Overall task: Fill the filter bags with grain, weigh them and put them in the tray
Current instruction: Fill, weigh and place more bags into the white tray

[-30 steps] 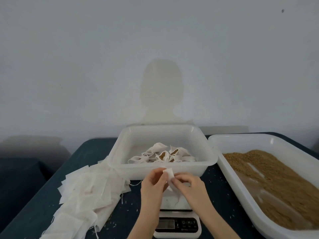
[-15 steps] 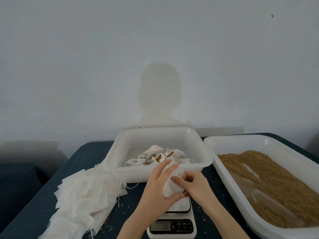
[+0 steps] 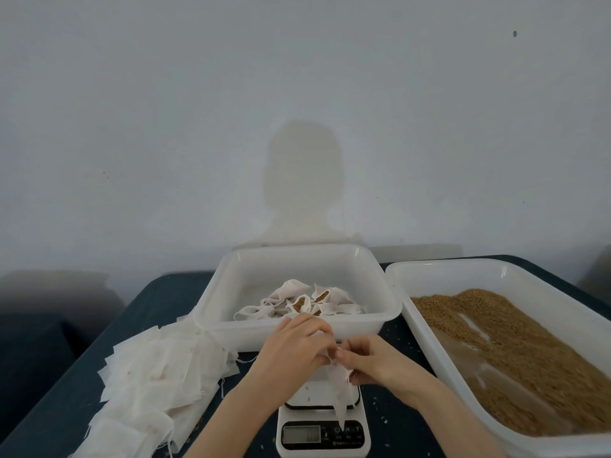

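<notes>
left hand (image 3: 294, 345): fingers are curling over the top edge of the filter bag (image 3: 339, 388), pinching its mouth from the left.
right hand (image 3: 370, 361): fingertips are pinching the same edge from the right, so both hands are gripping the bag and nothing else.
filter bag: it is hanging limp above the scale (image 3: 322, 421), near the front wall of the tray (image 3: 297, 328); whether it is touching the platform cannot be told.
axis: its long axis is running roughly vertical, mouth up at the fingers, closed end pointing down toward the display.
step in hand: judged to be opening an empty bag before filling.
technique: the two layers are best separated by sliding thumb against finger at the rim, pulling gently, as thin fabric is likely tearing or fraying under force.
grain (image 3: 515, 352): it is lying in the large bin (image 3: 496, 269) on the right, near the right hand.
spare bags (image 3: 158, 371): they are lying piled on the left of the table (image 3: 66, 391).
filled bags (image 3: 304, 304): several are sitting in the tray, mouths open.
</notes>
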The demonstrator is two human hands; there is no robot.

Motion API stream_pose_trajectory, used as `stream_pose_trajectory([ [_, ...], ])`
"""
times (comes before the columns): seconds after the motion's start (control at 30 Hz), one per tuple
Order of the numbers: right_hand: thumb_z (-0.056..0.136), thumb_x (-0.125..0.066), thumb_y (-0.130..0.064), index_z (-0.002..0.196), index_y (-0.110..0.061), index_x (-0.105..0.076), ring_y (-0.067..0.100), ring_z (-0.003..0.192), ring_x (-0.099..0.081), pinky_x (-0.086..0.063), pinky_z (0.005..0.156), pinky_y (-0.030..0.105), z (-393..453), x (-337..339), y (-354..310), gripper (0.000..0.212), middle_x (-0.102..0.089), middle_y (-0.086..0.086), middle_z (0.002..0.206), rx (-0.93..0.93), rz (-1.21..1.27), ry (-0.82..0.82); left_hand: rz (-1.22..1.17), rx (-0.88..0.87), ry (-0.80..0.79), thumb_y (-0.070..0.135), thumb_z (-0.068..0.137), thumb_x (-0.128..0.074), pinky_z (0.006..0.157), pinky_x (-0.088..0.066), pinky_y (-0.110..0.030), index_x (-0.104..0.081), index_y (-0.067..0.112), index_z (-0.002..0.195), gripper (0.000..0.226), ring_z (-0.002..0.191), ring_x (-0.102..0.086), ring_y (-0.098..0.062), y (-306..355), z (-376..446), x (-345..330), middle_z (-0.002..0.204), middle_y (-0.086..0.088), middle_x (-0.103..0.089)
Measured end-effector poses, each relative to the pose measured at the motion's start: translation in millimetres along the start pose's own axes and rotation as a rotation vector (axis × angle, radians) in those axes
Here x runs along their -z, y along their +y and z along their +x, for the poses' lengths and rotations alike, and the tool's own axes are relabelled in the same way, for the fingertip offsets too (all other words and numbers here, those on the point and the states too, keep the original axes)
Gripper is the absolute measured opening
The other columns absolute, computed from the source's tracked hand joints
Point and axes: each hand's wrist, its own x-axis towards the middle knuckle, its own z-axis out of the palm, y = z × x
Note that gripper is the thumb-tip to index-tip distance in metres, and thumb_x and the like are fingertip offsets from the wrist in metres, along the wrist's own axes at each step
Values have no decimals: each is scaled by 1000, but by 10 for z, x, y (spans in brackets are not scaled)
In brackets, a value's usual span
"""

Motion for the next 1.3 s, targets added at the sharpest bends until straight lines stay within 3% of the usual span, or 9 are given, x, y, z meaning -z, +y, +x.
stream_pose_trajectory([
  [0.13,95,-59,-33,90,-15,-63,8,74,-62,-54,78,28,-15,33,-3,19,-62,0,86,-12,-40,-21,-63,36,-89,44,86,-57,94,-24,-18,-65,31,101,21,114,-42,-3,-73,4,-35,114,16,-56],
  [0.3,95,-56,-19,116,-15,-62,11,85,-62,-53,77,25,-42,45,9,23,-68,-2,97,-12,-79,-96,-153,86,-75,52,85,-46,96,-31,-23,-67,38,97,27,110,-41,1,-68,8,-58,109,22,-58],
  [0.5,95,-57,-14,110,-19,-53,14,72,-65,-55,71,28,-14,1,31,16,-67,8,98,-21,-30,14,-101,82,-98,39,86,-64,94,-26,-24,-73,33,88,11,119,-40,-6,-48,27,-39,120,17,-58],
  [0.63,96,-45,-7,86,-19,-60,12,59,-61,-49,57,24,-47,-42,-46,23,-61,-7,68,40,-408,106,-35,48,-83,28,85,-67,98,-32,-29,-66,26,84,3,121,-46,-14,-21,6,41,122,7,-57],
  [0.77,92,-44,-15,85,-36,-67,7,62,-52,-42,59,22,-44,-117,-146,32,-54,-15,62,41,-942,176,87,-45,-56,14,70,-82,76,-53,-31,-67,26,83,24,104,-62,-20,104,1,47,112,1,-63],
  [0.9,89,-48,-30,61,-27,-43,11,60,-46,-30,51,22,-50,-143,-185,30,-46,-7,60,58,-1134,234,160,-106,1,-2,69,-63,74,-52,-28,-67,30,91,39,103,-61,-17,141,-25,44,112,2,-62],
  [1.0,95,-41,-36,60,-25,-42,13,62,-49,-35,54,26,-63,-122,-198,37,-49,-6,63,33,-1167,220,280,-172,25,3,71,-39,65,-50,-26,-69,28,86,42,85,-62,-17,135,-24,101,96,3,-64],
  [1.13,91,-43,-27,64,-20,-46,17,65,-53,-34,53,25,-44,-143,-210,29,-51,-5,64,29,-1210,239,385,-258,64,3,71,-46,56,-42,-23,-66,24,78,30,66,-53,-13,176,15,142,79,5,-57],
  [1.3,90,-43,-17,59,-29,-40,13,66,-50,-31,53,23,-18,-144,-271,34,-46,-9,64,1,-1162,265,408,-347,184,1,88,-42,55,-37,-23,-60,19,84,26,63,-46,-12,211,-64,50,85,3,-55],
])
